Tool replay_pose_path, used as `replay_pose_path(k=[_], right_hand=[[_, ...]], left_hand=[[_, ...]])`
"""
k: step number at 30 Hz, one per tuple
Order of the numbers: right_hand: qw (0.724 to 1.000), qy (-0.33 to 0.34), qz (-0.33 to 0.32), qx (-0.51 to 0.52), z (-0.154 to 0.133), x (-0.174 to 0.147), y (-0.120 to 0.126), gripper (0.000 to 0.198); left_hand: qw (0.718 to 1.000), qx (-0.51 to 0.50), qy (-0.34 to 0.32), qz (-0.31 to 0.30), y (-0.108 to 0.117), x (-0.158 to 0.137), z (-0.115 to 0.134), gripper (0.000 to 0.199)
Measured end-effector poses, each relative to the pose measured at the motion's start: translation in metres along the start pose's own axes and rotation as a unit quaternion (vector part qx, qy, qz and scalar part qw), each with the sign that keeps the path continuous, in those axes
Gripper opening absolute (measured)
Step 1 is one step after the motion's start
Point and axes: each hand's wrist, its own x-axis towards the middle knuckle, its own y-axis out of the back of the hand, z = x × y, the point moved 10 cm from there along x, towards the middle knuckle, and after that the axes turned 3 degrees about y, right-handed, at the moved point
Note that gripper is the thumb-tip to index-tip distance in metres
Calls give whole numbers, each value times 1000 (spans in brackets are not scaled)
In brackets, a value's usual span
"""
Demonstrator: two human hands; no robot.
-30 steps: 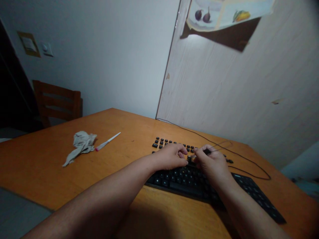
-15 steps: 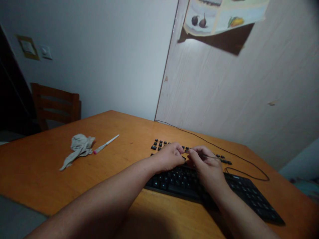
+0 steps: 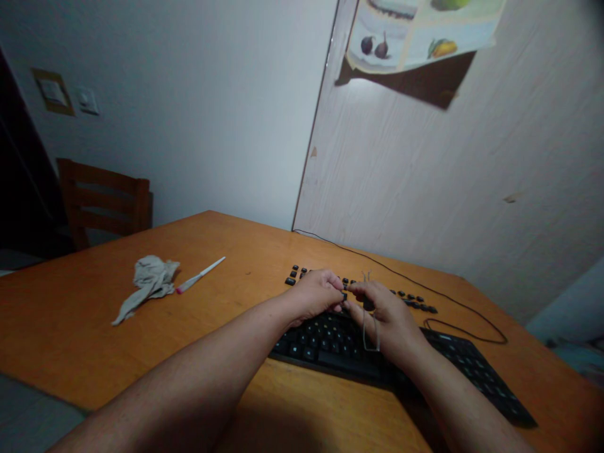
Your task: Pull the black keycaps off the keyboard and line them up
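Note:
A black keyboard (image 3: 476, 371) lies on the table below both hands, which hide part of it. Over its upper edge, my left hand (image 3: 314, 296) is closed, fingertips pinching a small black keycap (image 3: 344, 296). My right hand (image 3: 394, 321) meets it there, thumb and forefinger close to the same keycap. Held in that right hand is a wire keycap puller (image 3: 371, 350), its wire loop hanging below the fingers and its thin tips poking up above them. Rows of loose keycaps (image 3: 290, 281) are laid out behind the keyboard, partly covered by my hands.
To the left, a crumpled grey cloth (image 3: 153, 277) lies beside a white brush-like stick (image 3: 202, 274) with a pink end. A black cable (image 3: 387, 263) runs along the table's back edge and loops at the right. A wooden chair (image 3: 106, 201) stands beyond the table.
The wire puller has turned in my right hand, so its loop now hangs downward. My right hand has moved slightly left, its fingers reaching the keycap at my left hand.

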Motion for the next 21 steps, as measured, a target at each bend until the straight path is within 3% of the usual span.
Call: replay_pose_path(k=[12, 21], right_hand=[[995, -16, -59, -77, 0, -1, -6, 22], [991, -105, -48, -71, 58, 1, -1, 25]], left_hand=[[999, 37, -9, -16, -3, 3, -1, 14], [995, 42, -31, 89, 27, 8, 4, 13]])
